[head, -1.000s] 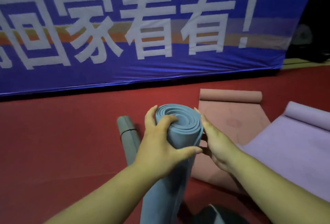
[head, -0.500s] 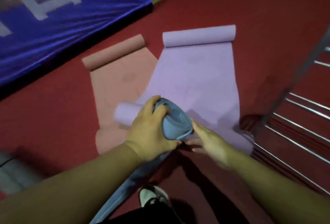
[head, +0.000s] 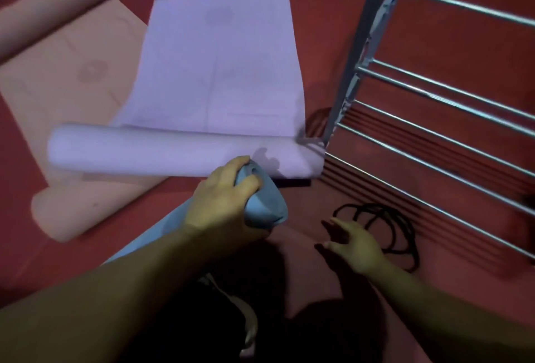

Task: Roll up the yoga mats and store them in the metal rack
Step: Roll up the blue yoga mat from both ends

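Observation:
My left hand (head: 224, 197) grips the top end of a rolled blue yoga mat (head: 265, 203), which stands tilted with its lower part hidden behind my forearm. My right hand (head: 354, 242) hangs free to the right of it, fingers spread and holding nothing. A purple mat (head: 220, 61) lies unrolled on the red floor ahead, curled into rolls at both ends. A pink mat (head: 66, 79) lies beside it on the left, partly under it. The metal rack (head: 434, 119) with its horizontal bars stands at the right.
A coil of black cable (head: 385, 226) lies on the red carpet between my right hand and the rack. A shoe (head: 249, 331) shows near the bottom middle. The rack's upright post (head: 356, 53) meets the near purple roll's right end.
The view has swung right and down from the blue banner to the rack. My right hand has let go of the blue roll and moved away to the right; my left hand keeps its grip.

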{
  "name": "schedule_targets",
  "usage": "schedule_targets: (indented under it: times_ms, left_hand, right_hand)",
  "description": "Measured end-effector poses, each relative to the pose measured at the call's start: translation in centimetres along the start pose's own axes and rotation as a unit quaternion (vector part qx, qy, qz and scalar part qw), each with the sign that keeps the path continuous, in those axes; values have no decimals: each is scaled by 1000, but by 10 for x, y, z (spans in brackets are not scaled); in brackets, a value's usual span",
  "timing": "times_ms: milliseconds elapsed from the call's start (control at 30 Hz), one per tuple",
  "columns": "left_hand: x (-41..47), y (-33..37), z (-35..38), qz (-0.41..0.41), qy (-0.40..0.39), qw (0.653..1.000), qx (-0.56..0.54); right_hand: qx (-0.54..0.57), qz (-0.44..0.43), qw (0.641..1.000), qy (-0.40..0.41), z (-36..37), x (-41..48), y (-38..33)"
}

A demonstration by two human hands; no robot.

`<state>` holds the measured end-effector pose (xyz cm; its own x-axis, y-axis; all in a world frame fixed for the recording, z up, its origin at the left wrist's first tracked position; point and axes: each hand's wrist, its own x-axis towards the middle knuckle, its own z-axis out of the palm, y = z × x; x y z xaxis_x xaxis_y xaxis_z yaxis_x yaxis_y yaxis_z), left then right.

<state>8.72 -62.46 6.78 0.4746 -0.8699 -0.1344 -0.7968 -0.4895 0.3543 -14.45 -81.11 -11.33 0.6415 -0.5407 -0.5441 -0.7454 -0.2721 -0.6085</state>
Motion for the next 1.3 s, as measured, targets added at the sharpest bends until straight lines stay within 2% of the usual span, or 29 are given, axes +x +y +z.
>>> schedule_targets:
  times_ms: [167,267,467,533,667,800,900,1133,1300]
  left_hand:
    - [-4,1,9,21,-6,1000,-1]
    - [-6,1,9,25,11,1000,-2]
    - [-16,-1,-5,24,43,999,-6]
    - [-21,-5,-14,19,62,998,-12]
    - [-30,-20,-46,15,102,994,-31]
    - [-46,-36,-85,-11,145,988,-45]
    - [-71,-49,-120,-40,207,977,-24]
    - [-176,-85,-201,-151,377,914,-17]
    - [-293,-102,-230,-231,524,820,-9]
  right_hand:
    - [-39,25,998,42,14,18,16]
    - [-21,56,994,90,20,25,19]
    - [-37,86,991,91,14,23,-2]
    - [-18,59,993,101,10,17,-19]
    - [69,-53,988,128,-12,-6,-73]
    - [261,-113,957,59,-40,-39,-154]
    - [334,-172,927,-7,-48,-58,-221]
    - [338,-339,870,-115,-16,-110,-416]
    - [308,-438,815,-221,53,-188,-543]
